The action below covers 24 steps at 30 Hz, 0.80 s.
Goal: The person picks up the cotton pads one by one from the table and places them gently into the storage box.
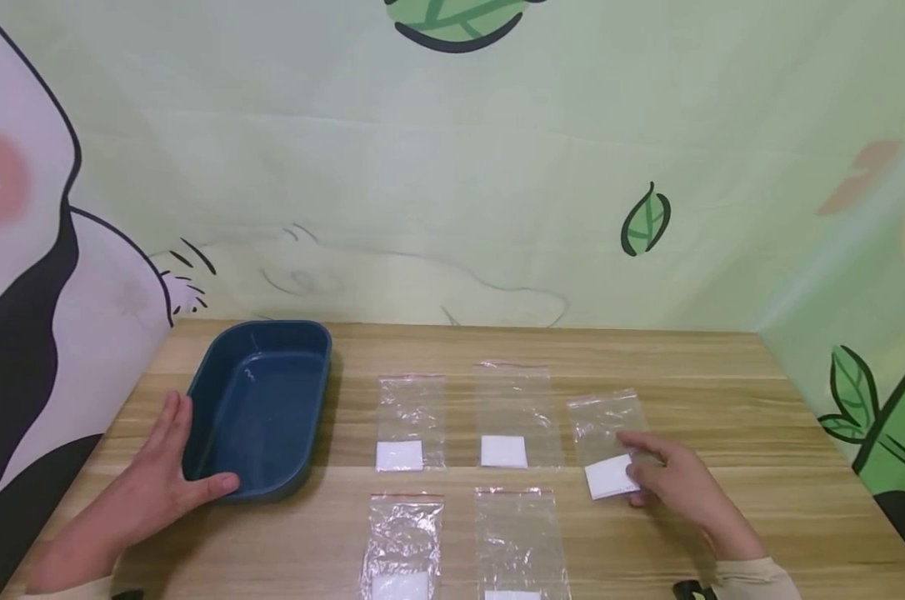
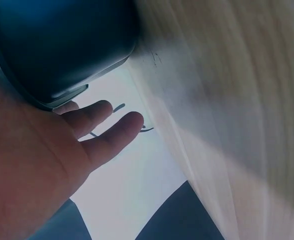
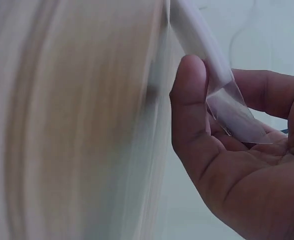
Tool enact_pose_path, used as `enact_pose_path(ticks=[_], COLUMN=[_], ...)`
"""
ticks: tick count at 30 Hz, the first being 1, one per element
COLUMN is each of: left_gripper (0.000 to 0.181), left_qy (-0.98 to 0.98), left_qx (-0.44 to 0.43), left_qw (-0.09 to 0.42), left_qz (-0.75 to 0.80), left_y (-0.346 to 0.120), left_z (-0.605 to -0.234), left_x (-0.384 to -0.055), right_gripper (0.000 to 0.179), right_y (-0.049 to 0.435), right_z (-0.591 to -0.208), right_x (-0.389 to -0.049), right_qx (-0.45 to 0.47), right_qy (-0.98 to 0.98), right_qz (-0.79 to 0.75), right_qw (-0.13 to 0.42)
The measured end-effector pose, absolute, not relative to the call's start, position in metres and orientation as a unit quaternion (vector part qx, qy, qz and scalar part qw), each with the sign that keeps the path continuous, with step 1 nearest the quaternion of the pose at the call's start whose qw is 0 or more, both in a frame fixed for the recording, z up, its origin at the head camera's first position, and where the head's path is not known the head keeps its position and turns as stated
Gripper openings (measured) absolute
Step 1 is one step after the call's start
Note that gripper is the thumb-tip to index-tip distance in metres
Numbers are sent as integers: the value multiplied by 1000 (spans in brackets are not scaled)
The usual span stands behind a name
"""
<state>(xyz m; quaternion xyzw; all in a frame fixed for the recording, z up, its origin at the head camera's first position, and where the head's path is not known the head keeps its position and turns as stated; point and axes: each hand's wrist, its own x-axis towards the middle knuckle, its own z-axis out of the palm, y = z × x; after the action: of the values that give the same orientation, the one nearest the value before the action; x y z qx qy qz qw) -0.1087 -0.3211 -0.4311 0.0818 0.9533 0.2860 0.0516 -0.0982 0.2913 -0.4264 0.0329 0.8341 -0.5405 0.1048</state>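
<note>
My left hand (image 1: 147, 493) rests against a dark blue plastic basin (image 1: 276, 404) on the left of the table. Its straight fingers lie along the basin's outer left wall, and the thumb reaches across the near end. In the left wrist view, the palm and fingers (image 2: 123, 131) are spread beneath the rim. On the right, my right hand (image 1: 681, 487) pinches the side of a clear zip bag (image 1: 601, 427) with a folded white paper (image 1: 608, 478) inside. Its lower edge is lifted and tilted; the right wrist view shows the bag (image 3: 237, 112) between thumb and fingers.
Several similar clear bags, each with a white paper, lie in two rows mid-table, including an upper left bag (image 1: 411, 408) and an upper middle bag (image 1: 514, 404). Behind the wooden table (image 1: 692, 367) hangs a printed cloth backdrop (image 1: 422, 183).
</note>
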Motion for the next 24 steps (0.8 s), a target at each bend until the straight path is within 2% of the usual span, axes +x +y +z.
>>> enact_pose_path(ticks=[24], left_gripper=[127], left_qy=[956], left_qx=[68], left_qw=[71], left_qz=[278], left_y=[-319], left_z=[-428], left_x=[-109], right_gripper=[74], right_y=[288], right_z=[-409], right_x=[-97], right_qx=[43], right_qy=[864], right_qz=[-496], right_qw=[68])
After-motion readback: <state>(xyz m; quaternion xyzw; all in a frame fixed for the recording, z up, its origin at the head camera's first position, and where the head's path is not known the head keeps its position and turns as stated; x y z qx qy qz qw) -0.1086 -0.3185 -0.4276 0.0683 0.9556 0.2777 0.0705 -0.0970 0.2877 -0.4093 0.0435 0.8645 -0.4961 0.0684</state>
